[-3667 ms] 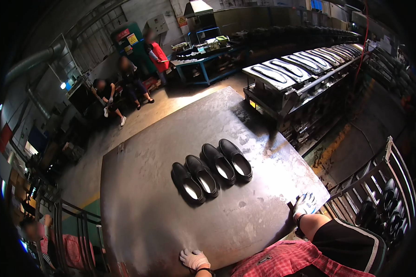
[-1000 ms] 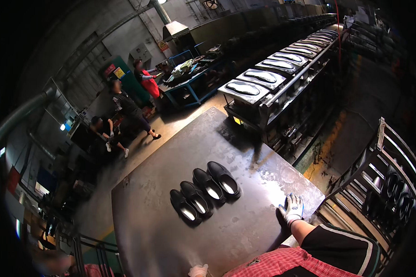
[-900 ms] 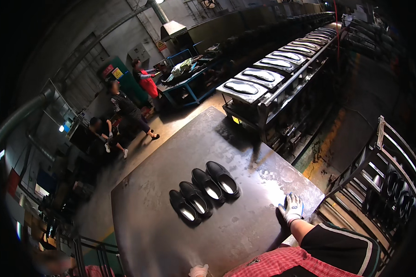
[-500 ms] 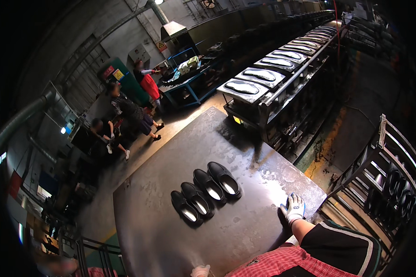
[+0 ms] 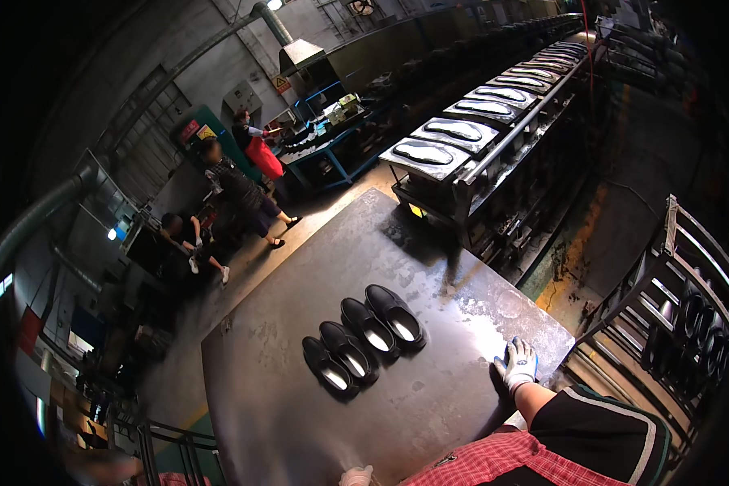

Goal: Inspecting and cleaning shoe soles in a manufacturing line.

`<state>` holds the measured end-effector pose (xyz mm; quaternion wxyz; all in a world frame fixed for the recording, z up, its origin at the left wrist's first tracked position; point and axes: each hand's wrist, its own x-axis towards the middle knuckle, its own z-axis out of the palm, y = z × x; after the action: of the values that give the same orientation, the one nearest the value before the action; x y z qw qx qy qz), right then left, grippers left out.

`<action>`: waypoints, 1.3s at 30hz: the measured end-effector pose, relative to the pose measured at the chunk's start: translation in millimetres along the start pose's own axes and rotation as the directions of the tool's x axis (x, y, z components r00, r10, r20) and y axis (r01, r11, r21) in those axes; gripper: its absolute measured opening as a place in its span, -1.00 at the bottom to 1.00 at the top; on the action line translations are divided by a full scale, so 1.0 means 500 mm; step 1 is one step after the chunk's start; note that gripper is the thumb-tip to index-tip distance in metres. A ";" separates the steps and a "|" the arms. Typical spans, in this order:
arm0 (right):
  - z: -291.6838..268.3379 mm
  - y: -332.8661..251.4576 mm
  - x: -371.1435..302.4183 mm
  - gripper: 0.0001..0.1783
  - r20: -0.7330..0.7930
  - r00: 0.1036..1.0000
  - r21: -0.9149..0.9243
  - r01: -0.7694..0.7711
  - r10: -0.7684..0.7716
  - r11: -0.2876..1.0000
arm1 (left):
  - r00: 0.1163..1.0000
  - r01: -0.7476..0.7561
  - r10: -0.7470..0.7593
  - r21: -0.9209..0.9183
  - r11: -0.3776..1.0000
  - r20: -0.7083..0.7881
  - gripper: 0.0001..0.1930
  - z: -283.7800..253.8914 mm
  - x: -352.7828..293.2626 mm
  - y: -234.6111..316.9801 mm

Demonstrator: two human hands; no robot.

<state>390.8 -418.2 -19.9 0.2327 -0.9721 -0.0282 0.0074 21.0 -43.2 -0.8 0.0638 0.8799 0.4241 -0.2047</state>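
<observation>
shoes (image 5: 363, 339), four black ones side by side mid-table (image 5: 300, 405), untouched as before; right hand (image 5: 517, 364) gloved, spread flat at table edge, unmoved; left hand (image 5: 356, 475) barely visible, cannot tell.

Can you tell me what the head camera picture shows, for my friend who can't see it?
Four black shoes lie in a row on a dark metal table. The person's gloved right hand rests flat on the table's edge, and the gloved left hand touches its near edge.
</observation>
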 end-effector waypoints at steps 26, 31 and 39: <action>0.008 0.001 0.000 -0.23 0.004 1.000 -0.050 -0.003 0.004 0.999 | 0.999 0.034 -0.033 -0.032 0.999 0.029 -0.51 0.008 0.004 -0.003; 0.017 0.007 -0.003 -0.28 -0.042 0.999 -0.004 0.008 -0.008 1.000 | 0.999 0.040 -0.039 -0.006 0.999 0.028 -0.50 0.009 0.004 0.001; -0.006 -0.007 0.000 -0.29 -0.016 1.000 -0.002 0.015 -0.015 1.000 | 0.998 0.061 -0.060 -0.019 0.998 0.019 -0.50 0.002 0.000 0.003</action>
<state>390.5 -416.3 -15.8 0.2320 -0.9721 -0.0334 -0.0023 21.9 -44.3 -1.6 0.0703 0.8641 0.4519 -0.2103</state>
